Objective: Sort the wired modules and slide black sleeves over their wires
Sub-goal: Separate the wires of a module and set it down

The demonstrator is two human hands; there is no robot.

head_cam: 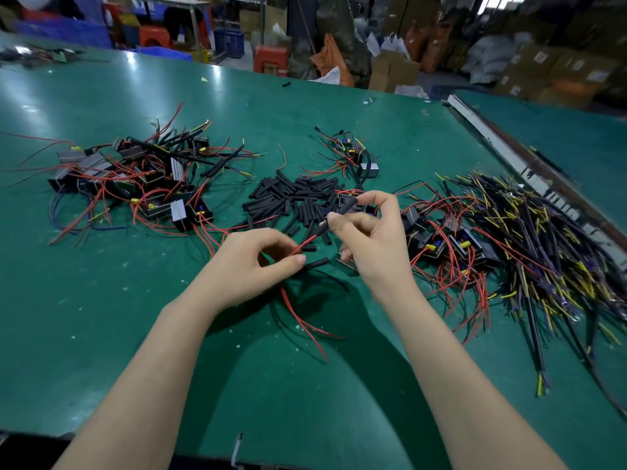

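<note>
The table (pixel 101 300) has a green mat surface, smooth and faintly glossy where the ceiling lights reflect at its far end, scuffed and speckled with pale flecks nearer the front. The black sleeves (pixel 291 198) look like matt, rubbery plastic tubing. The red wires (pixel 305 320) carry thin, slightly shiny plastic insulation, as do the yellow and purple ones in the cable heap (pixel 529 239) at the right. The modules at the left (pixel 135 178) have black plastic housings with ribbed, silvery metal faces (dull rather than polished). Cardboard boxes (pixel 393 71) behind look matt brown.
</note>
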